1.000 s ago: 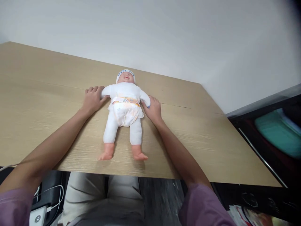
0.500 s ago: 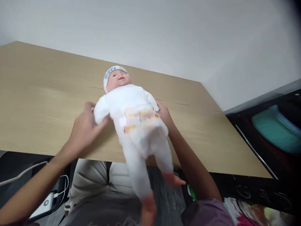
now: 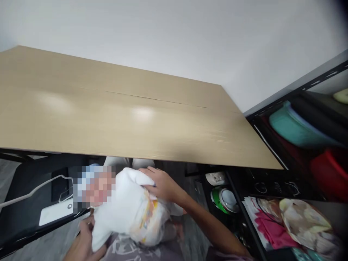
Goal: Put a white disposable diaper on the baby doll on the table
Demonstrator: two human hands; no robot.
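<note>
A baby doll [image 3: 119,203] in a white top, with a printed diaper [image 3: 148,217] round its hips, lies across my lap in front of the table. Its head, blurred by pixels, points left; its legs go off to the right, partly hidden. My left hand [image 3: 87,237] grips the doll's near sleeve at the lower left. On the far side, my right hand [image 3: 160,183] is wrapped over the other arm and the doll's side, its fingers on the white cloth.
The wooden table [image 3: 136,127] stretches across the front, against a pale wall. At left a black chair [image 3: 21,192] bears a white power bank [image 3: 56,214] with a cable. A dark shelf at right holds a teal basin [image 3: 296,127], a red basin [image 3: 328,174] and folded cloths [image 3: 304,217].
The doll has come off the table edge down onto my lap and turned, its head now to the left. Both hands moved down with it, and the view shifted right.
</note>
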